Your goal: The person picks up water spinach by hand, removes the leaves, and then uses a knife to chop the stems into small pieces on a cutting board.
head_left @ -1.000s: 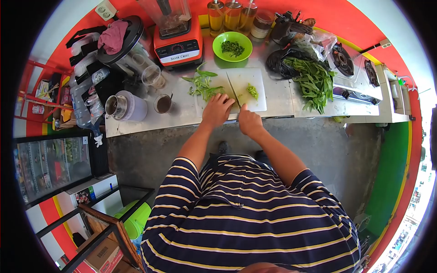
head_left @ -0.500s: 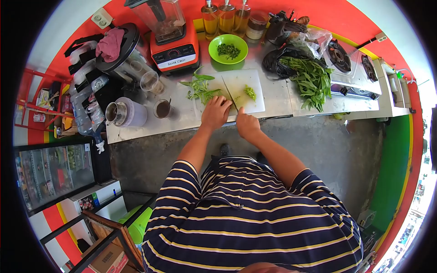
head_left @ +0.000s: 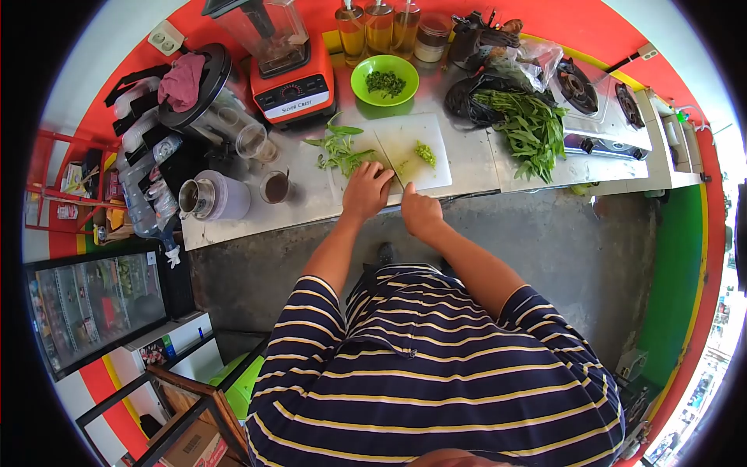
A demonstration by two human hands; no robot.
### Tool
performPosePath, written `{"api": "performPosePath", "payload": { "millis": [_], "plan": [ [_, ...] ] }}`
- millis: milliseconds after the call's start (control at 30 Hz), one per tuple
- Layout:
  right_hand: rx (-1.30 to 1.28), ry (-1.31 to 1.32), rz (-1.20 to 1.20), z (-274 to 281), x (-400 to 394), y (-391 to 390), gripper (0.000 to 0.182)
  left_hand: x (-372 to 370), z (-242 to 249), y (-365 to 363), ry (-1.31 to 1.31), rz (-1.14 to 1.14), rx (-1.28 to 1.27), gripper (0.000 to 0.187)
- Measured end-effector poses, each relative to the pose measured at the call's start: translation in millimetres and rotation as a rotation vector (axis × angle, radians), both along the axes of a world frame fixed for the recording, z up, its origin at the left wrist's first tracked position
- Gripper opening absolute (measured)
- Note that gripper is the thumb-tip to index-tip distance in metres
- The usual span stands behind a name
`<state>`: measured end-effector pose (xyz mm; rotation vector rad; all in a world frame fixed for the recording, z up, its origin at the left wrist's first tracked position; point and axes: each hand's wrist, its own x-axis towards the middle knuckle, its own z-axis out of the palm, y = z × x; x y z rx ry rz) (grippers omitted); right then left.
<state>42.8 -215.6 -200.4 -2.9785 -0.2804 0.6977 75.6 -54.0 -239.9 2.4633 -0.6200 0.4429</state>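
Note:
My right hand [head_left: 422,212] is closed round the handle of a knife [head_left: 387,157], whose blade slants across the white cutting board [head_left: 437,132]. Close to the blade's left side, my left hand [head_left: 368,191] presses down with bent fingers on the ends of some leafy greens [head_left: 340,149]. Most of what lies under those fingers is hidden. Long loose leaves spread out above the left hand on the board's left part. Right of the blade sits a small heap of chopped green pieces [head_left: 425,154]. Behind the board, a green bowl [head_left: 412,84] holds dark chopped greens.
A red blender [head_left: 294,86], a metal flask [head_left: 214,194] and a glass of dark drink [head_left: 275,187] stand to the left. On the right, a large bunch of leafy greens [head_left: 533,136] lies beside a gas stove [head_left: 607,117]. Oil bottles [head_left: 379,31] line the back.
The whole view has shifted slightly with the head. Both hands keep nearly the same place on the board, and the knife still lies beside the left fingers.

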Motion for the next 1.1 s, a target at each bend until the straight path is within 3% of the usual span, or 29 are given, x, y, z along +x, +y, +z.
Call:
{"api": "performPosePath", "payload": {
  "millis": [267, 600, 767, 1100],
  "plan": [
    [-0.010, 0.053, 0.046, 25, 11, -3, 0.042, -2, 4, -2, 0.055, 0.061, -0.034, 0.016],
    [-0.012, -0.038, 0.036, 12, 18, -2, 0.038, -1, 3, -1, -0.008, 0.004, -0.002, 0.015],
    [-0.043, 0.072, 0.067, 28, 4, -6, 0.036, -3, 0, 0, -0.003, 0.013, 0.023, 0.016],
    [0.103, -0.105, -0.026, -13, 6, -5, 0.033, 0, -1, -3, -0.019, -0.011, 0.033, 0.018]
  ]
}}
